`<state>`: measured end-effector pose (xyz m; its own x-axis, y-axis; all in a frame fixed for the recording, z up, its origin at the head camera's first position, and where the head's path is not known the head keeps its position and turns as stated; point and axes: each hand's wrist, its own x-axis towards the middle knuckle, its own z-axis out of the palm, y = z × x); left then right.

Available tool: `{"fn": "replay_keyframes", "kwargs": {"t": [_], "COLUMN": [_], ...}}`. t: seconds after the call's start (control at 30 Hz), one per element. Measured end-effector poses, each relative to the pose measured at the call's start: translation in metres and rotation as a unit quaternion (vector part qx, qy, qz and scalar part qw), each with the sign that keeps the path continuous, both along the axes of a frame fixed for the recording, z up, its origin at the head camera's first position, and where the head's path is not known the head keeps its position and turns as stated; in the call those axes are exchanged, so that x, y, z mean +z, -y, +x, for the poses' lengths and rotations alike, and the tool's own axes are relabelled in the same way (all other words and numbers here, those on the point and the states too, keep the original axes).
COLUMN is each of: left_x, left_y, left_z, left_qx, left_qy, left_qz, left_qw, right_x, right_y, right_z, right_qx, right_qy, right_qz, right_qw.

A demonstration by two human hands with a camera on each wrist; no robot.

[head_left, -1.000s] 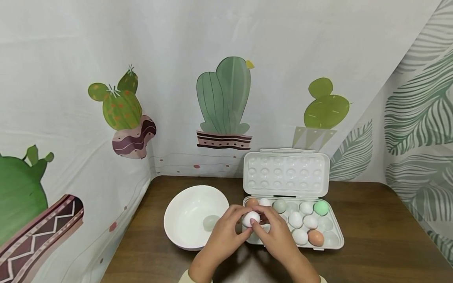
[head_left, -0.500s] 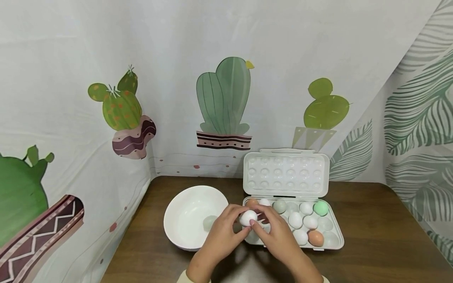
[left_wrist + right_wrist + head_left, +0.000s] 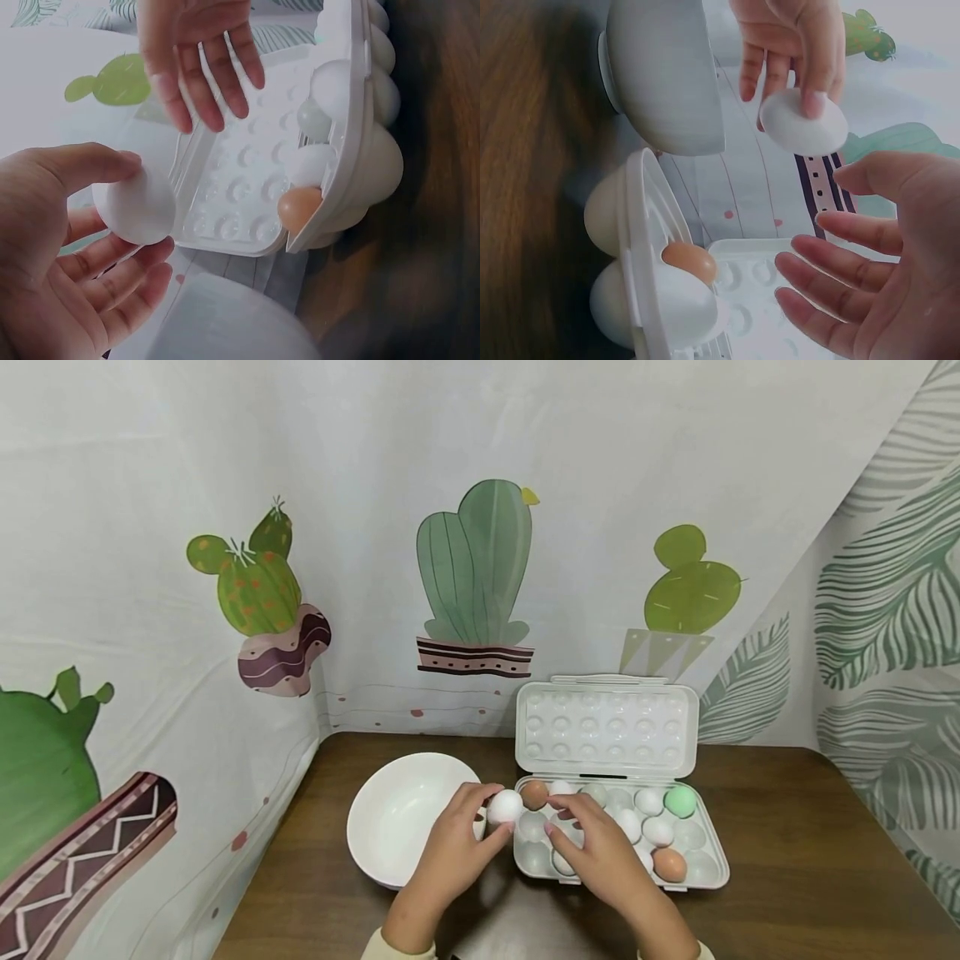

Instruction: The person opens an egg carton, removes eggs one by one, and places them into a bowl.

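Note:
My left hand pinches a white egg between thumb and fingers, in the air between the bowl and the egg box. The left wrist view shows the thumb on top of the egg and fingers beneath it. My right hand hovers over the left part of the open egg box, its fingers parted and nothing between them. In the box sit several white eggs, a brown egg at the back left, another brown egg at the front and a green egg. Some cups hold no egg.
A white bowl stands left of the egg box on the brown wooden table. The box's lid stands upright at the back, close to a cactus-print cloth hung behind the table.
My hands have separated. The left one has carried the white egg leftward toward the bowl, while the right one has let go of it. My left hand now covers the pale egg seen in the bowl.

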<state>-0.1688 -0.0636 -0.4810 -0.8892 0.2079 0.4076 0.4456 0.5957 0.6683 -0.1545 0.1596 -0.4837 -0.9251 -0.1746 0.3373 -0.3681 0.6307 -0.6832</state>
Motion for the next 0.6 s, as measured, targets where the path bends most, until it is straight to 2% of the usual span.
{"fn": "replay_keyframes", "kwargs": {"t": [0.3, 0.6], "left_x": [0.000, -0.003], "left_y": [0.007, 0.015], "left_z": [-0.005, -0.009], "left_qx": [0.027, 0.070], "left_qy": [0.000, 0.011], "left_qz": [-0.007, 0.000], "left_qw": [0.9996, 0.9975], "right_x": [-0.001, -0.001], "right_y": [-0.005, -0.006], "right_z": [0.000, -0.001], "right_qx": [-0.014, -0.026], "right_qy": [0.006, 0.044], "right_qz": [0.032, 0.065], "right_qw": [0.9994, 0.9965]}}
